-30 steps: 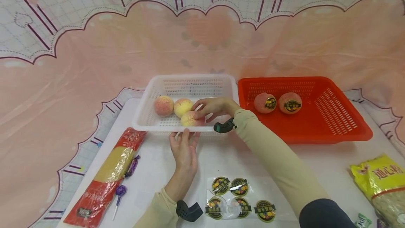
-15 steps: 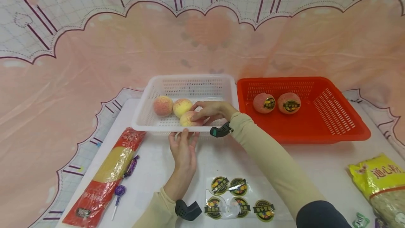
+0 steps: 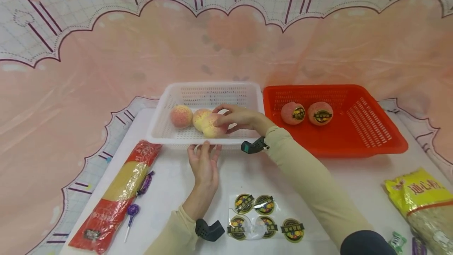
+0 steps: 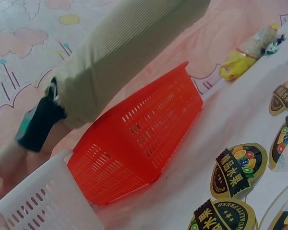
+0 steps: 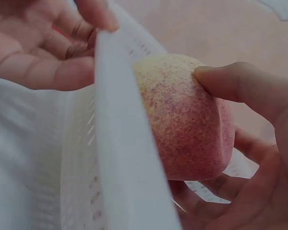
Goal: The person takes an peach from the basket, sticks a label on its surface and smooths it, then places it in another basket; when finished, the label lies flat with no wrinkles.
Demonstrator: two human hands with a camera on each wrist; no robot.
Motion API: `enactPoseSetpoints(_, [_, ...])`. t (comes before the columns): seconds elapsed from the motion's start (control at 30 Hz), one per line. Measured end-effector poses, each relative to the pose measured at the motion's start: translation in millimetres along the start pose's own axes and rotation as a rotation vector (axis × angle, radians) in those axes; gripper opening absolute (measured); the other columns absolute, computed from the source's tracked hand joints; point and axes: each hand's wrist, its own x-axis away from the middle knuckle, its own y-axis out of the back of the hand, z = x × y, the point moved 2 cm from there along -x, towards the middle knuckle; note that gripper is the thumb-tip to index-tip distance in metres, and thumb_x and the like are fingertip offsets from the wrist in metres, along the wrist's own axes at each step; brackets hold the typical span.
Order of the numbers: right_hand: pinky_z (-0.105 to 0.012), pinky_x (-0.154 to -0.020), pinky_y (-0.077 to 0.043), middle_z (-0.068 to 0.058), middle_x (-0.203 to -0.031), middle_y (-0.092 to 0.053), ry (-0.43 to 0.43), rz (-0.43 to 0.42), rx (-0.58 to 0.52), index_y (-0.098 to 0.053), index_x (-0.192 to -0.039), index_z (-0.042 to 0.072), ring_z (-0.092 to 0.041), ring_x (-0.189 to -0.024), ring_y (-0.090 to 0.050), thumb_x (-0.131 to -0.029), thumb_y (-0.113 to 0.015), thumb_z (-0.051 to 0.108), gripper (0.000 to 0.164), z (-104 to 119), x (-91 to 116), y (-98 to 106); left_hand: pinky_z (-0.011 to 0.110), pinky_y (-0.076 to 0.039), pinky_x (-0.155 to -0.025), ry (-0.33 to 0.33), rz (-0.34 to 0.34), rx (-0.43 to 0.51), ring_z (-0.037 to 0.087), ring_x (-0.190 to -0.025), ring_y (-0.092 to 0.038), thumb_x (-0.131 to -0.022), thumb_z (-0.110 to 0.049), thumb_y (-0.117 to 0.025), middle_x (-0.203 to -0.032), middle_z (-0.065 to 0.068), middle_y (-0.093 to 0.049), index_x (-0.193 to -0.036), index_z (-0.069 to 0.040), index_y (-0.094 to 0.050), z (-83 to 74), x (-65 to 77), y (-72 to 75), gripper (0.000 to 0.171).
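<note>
My right hand (image 3: 242, 119) grips a yellow-pink peach (image 5: 182, 115), with the thumb on one side and fingers curled round the other. This peach is inside the white plastic basket (image 3: 209, 141), close to its front rim. Two more peaches lie there: a pinkish peach (image 3: 181, 116) on the left and a yellow peach (image 3: 200, 118) partly hidden behind the held one. At the front of that basket my left hand (image 3: 204, 168) holds the rim, its thumb at the top edge and its fingers against the outer wall, as the right wrist view shows.
To the right stands a red basket (image 3: 354, 137) with two stickered peaches (image 3: 320, 113). Round fruit stickers (image 3: 265, 204) on a clear sheet lie in front. At left are a long noodle packet (image 3: 116, 196), a wrapped candy (image 3: 145, 183) and a lollipop (image 3: 132, 210); at right, a yellow pasta bag (image 3: 421, 204).
My right hand has closed its hold on the front peach and raised it slightly, so it now covers more of the yellow peach behind. My left hand stays at the basket rim.
</note>
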Motion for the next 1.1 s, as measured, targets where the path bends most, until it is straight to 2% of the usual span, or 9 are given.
enactPoseSetpoints(0.17, [-0.042,-0.086,-0.048,-0.010,-0.114,-0.050,0.075,-0.063,-0.026,-0.044,-0.118,0.025,-0.025,-0.097,-0.053,-0.077,-0.067,0.031,0.047,5,30,11,0.035,-0.049,-0.086,-0.002,0.000,0.014,0.021,-0.093,-0.052,-0.089,-0.006,-0.049,-0.097,0.005,-0.043,-0.106,-0.013,-0.034,0.3,-0.6,-0.9,0.023])
enactPoseSetpoints(0.43, [-0.035,-0.087,-0.047,0.001,-0.114,-0.053,0.171,-0.192,0.070,-0.045,-0.116,0.032,-0.020,-0.105,-0.050,-0.077,-0.067,0.032,0.045,4,83,17,0.036,-0.047,-0.089,-0.011,0.006,0.017,0.019,-0.091,-0.053,-0.089,-0.006,-0.048,-0.096,0.004,-0.043,-0.104,-0.012,-0.033,-1.9,-2.5,-0.3,0.022])
enactPoseSetpoints(0.6, [-0.037,-0.091,-0.043,0.007,-0.117,-0.049,0.240,-0.242,0.174,-0.042,-0.118,0.034,-0.017,-0.110,-0.044,-0.077,-0.066,0.033,0.047,-3,117,12,0.039,-0.045,-0.092,-0.013,0.014,0.025,0.022,-0.095,-0.051,-0.089,-0.006,-0.048,-0.099,0.005,-0.043,-0.107,-0.011,-0.033,-1.7,-3.6,-0.5,0.024])
enactPoseSetpoints(0.73, [-0.037,-0.093,-0.042,0.009,-0.121,-0.046,0.319,-0.279,0.244,-0.042,-0.119,0.032,-0.015,-0.113,-0.043,-0.077,-0.067,0.028,0.049,-12,143,5,0.043,-0.040,-0.097,-0.014,0.022,0.032,0.026,-0.100,-0.049,-0.089,-0.005,-0.048,-0.102,0.008,-0.042,-0.110,-0.010,-0.032,-1.0,-3.3,-1.1,0.027])
enactPoseSetpoints(0.9, [-0.033,-0.091,-0.045,0.008,-0.123,-0.045,0.391,-0.302,0.238,-0.044,-0.120,0.027,-0.016,-0.112,-0.044,-0.078,-0.067,0.019,0.049,-28,168,-4,0.042,-0.041,-0.096,-0.005,0.015,0.029,0.028,-0.102,-0.048,-0.089,-0.005,-0.048,-0.102,0.008,-0.042,-0.109,-0.010,-0.032,0.5,-2.4,-1.8,0.027])
enactPoseSetpoints(1.03, [-0.032,-0.090,-0.046,0.010,-0.124,-0.045,0.406,-0.323,0.243,-0.044,-0.120,0.029,-0.013,-0.112,-0.044,-0.076,-0.068,0.018,0.051,-39,181,-13,0.042,-0.040,-0.097,-0.004,0.020,0.035,0.033,-0.108,-0.045,-0.090,-0.005,-0.047,-0.100,0.007,-0.042,-0.111,-0.008,-0.030,1.3,-2.1,-2.3,0.028])
enactPoseSetpoints(1.1, [-0.033,-0.092,-0.044,0.010,-0.123,-0.045,0.411,-0.328,0.270,-0.044,-0.120,0.026,-0.011,-0.113,-0.042,-0.075,-0.069,0.015,0.052,-36,190,-21,0.042,-0.041,-0.096,0.001,0.022,0.037,0.033,-0.109,-0.044,-0.090,-0.006,-0.047,-0.101,0.007,-0.042,-0.112,-0.007,-0.029,1.7,-1.5,-2.4,0.029])
